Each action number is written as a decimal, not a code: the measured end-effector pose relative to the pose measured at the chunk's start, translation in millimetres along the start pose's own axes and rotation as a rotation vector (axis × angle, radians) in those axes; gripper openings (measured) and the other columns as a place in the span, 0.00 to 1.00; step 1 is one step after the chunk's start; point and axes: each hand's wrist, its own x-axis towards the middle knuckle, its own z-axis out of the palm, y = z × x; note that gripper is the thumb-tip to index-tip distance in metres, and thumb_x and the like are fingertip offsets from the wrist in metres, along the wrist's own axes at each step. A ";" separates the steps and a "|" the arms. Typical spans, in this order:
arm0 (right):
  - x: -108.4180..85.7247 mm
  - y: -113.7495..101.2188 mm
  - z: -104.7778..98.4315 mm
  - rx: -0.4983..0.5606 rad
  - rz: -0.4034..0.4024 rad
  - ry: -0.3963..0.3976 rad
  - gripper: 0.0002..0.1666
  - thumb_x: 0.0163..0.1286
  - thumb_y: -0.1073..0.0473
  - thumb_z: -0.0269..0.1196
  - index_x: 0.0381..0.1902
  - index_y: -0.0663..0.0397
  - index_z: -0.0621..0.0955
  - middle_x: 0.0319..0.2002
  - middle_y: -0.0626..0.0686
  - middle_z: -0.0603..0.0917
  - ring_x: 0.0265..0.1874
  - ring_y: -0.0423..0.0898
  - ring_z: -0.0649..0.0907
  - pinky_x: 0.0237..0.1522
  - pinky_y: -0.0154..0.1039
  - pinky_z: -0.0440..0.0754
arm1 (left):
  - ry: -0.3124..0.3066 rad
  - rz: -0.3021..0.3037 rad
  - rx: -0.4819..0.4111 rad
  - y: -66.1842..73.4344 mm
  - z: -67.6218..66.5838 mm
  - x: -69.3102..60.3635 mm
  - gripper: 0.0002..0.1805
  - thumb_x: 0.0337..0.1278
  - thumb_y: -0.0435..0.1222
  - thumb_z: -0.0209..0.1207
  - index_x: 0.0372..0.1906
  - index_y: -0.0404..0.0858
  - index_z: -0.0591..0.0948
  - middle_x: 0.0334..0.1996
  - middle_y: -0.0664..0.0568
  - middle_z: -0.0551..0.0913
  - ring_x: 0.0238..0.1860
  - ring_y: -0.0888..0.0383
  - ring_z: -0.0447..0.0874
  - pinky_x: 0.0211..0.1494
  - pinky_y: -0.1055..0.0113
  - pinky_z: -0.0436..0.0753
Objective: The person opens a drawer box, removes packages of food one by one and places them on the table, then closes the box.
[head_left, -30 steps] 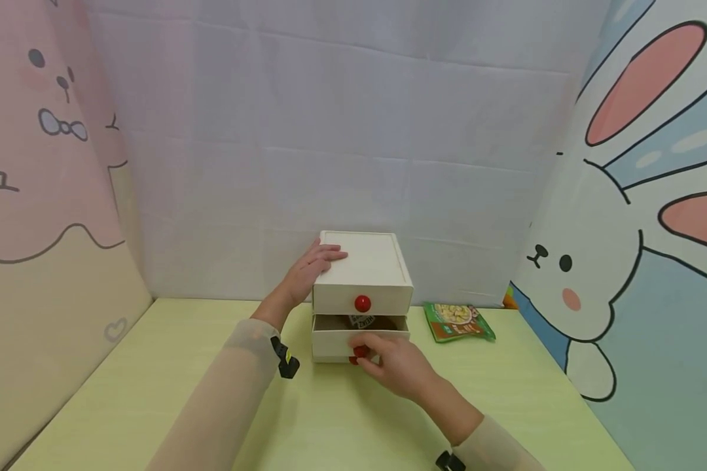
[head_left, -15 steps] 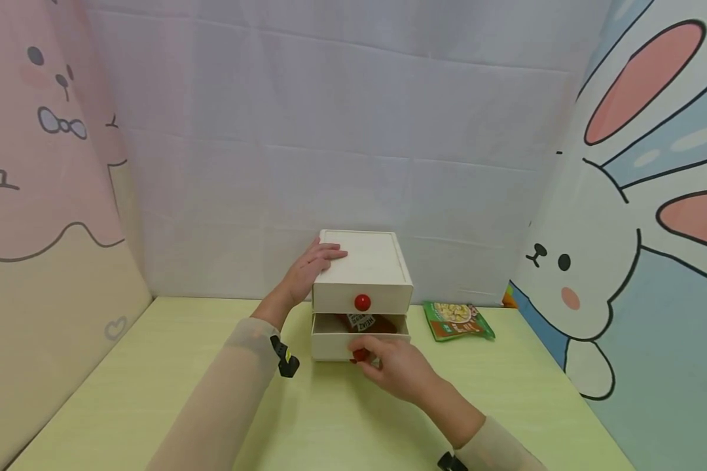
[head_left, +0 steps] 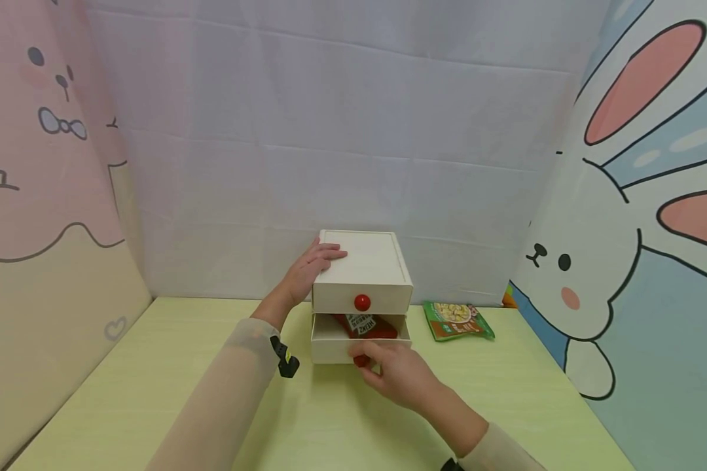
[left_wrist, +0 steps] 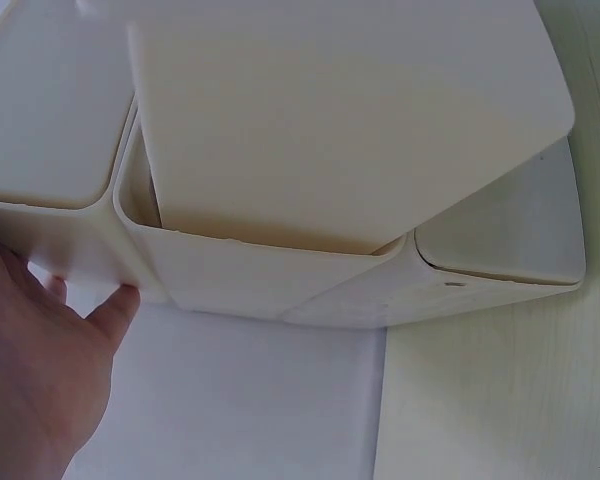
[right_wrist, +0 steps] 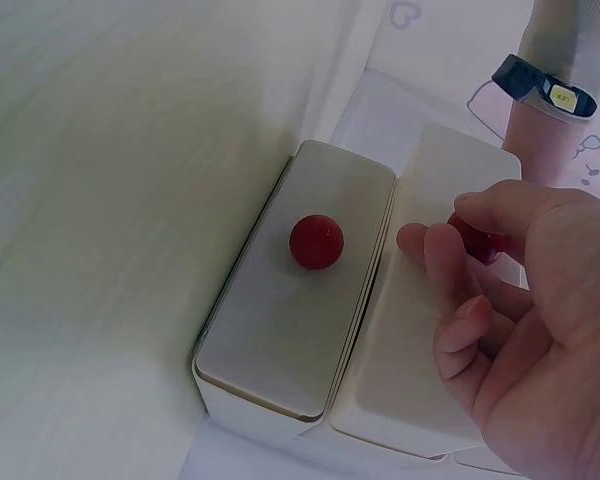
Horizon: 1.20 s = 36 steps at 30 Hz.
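A white drawer box [head_left: 362,256] stands against the back wall, a red knob [head_left: 362,302] on its top drawer. My left hand [head_left: 300,275] rests on the box's top left edge; in the left wrist view its fingers and thumb [left_wrist: 115,312] lie along the side. Below, a pulled-out drawer [head_left: 330,350] holds a red Heinz packet [head_left: 381,328]. My right hand [head_left: 402,378] pinches that drawer's red knob [head_left: 361,360]. In the right wrist view, the right hand [right_wrist: 540,310] grips the knob [right_wrist: 472,238], while another drawer's knob [right_wrist: 317,242] is untouched.
A green and brown food packet [head_left: 458,322] lies on the pale green table [head_left: 200,366], right of the box. Behind hangs a white cloth [head_left: 330,131]. Panels with cartoon figures flank the table at left and right.
The pinched drawer has come further out toward me along with my right hand, and more of the red packet shows. The left hand has stayed in place.
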 end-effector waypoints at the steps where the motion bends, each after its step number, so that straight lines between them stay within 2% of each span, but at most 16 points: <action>1: -0.5 -0.4 -0.1 0.002 -0.003 0.001 0.19 0.71 0.64 0.73 0.57 0.43 0.85 0.47 0.45 0.95 0.38 0.36 0.92 0.37 0.30 0.87 | -0.001 -0.004 -0.001 0.1 0.0 0.0 0.28 0.85 0.41 0.42 0.75 0.42 0.82 0.86 0.50 0.67 0.93 0.51 0.31 0.91 0.34 0.37; 19: -7.7 -6.9 -0.7 -0.002 -0.036 0.027 0.18 0.70 0.65 0.74 0.55 0.45 0.85 0.47 0.45 0.95 0.38 0.35 0.92 0.40 0.30 0.89 | 0.004 -0.002 -0.006 -0.1 0.8 1.5 0.27 0.84 0.41 0.42 0.75 0.42 0.82 0.86 0.50 0.67 0.93 0.51 0.32 0.91 0.35 0.37; 36: -15.0 -14.1 -1.0 -0.031 -0.027 0.028 0.18 0.70 0.64 0.74 0.54 0.43 0.85 0.45 0.44 0.95 0.38 0.34 0.91 0.40 0.33 0.90 | 0.010 0.001 -0.003 -3.1 0.5 2.3 0.28 0.84 0.41 0.43 0.74 0.42 0.83 0.86 0.50 0.67 0.93 0.50 0.32 0.91 0.34 0.37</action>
